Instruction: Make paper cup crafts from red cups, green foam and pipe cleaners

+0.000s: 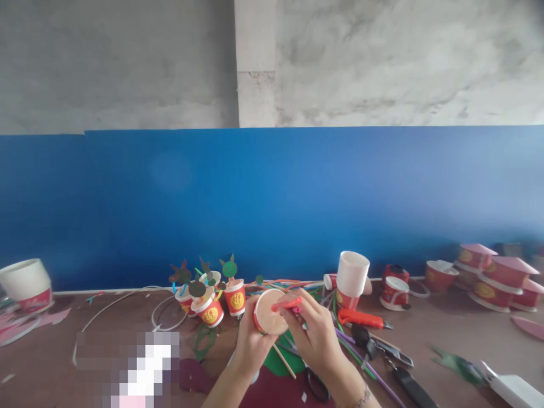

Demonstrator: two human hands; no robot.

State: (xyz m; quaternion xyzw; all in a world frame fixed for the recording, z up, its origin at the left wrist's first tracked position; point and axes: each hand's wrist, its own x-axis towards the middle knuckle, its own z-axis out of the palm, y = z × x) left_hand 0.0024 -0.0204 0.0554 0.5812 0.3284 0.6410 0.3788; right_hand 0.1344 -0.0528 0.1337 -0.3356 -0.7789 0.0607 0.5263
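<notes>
My left hand (253,340) is wrapped round a red paper cup (268,320), whose pale round end is tilted up towards me. I cannot tell whether that end is its base or its mouth. In the fingers of my right hand (314,323) is a thin red stick-like piece (293,304), its tip over the pale end of the cup. Below my hands are a wooden stick (284,361), a green paper sheet (283,362) and dark-handled scissors (317,385), partly hidden by my right wrist.
Decorated red cups (210,310) stand left of my hands. A white cup stack (352,269) and an orange cutter (361,319) are to the right. Keys with a black fob (410,385) lie nearer. Pink-topped cups (499,283) stand far right, before a blue panel (272,198).
</notes>
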